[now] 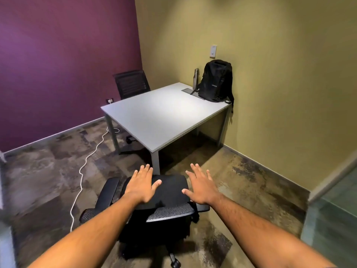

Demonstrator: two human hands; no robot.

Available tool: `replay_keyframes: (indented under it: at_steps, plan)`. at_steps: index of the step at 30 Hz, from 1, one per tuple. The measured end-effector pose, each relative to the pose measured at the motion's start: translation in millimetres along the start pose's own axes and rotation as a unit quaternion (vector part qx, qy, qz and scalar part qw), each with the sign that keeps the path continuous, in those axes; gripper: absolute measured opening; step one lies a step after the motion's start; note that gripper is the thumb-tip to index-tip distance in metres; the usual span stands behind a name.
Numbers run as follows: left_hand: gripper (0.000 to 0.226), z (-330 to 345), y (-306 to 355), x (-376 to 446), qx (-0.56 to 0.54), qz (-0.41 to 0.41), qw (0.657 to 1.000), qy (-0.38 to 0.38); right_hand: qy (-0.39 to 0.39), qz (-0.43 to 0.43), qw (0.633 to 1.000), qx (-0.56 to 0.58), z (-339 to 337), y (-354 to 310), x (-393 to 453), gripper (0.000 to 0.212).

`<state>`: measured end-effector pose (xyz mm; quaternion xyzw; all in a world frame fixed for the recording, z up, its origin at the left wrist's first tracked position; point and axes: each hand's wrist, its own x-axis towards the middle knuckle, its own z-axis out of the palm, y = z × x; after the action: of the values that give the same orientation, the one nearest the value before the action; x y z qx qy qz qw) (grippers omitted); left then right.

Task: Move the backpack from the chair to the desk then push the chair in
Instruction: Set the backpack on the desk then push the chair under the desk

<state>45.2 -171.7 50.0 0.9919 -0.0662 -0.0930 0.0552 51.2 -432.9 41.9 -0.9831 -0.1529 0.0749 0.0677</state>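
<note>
The black backpack (216, 82), with a small logo that appears to read "Lenovo", stands upright at the desk's (160, 120) far corner against the wall, beside a bottle (195, 78). The left hand (142, 185) and right hand (201, 187), both open with fingers spread and gripping nothing, are held apart over the chair (166, 192), which stands clear of the desk.

chairs 2 (158, 192) (132, 84) | desk 1 (160, 117) | backpack 1 (216, 81) | bottle 1 (195, 79) | hands 2 (142, 185) (202, 187)

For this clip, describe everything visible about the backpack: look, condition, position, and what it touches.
The backpack is black, apparently woven fabric, with small light lettering on its front. It stands upright and closed at the far right corner of the white desk, its back against or very near the yellow wall. A strap hangs over the desk's edge. Its base overlaps a flat grey panel on the desktop, and a metal bottle stands close on its left; contact is unclear. Neither hand touches it.
</note>
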Motion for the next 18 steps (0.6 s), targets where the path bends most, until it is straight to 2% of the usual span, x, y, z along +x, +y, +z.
replay_keyframes:
  at_steps: [11,18]
  plan:
    - [0.077,34.4,-118.9,-51.7,-0.01,0.022,0.998,-0.051,-0.023,0.061,0.998,0.018,46.5,-101.1,-5.3,0.086]
    - [0.08,50.9,-147.8,-59.0,-0.021,0.038,0.996,-0.075,-0.062,0.069,0.993,0.07,59.8,-126.0,-11.3,0.088]
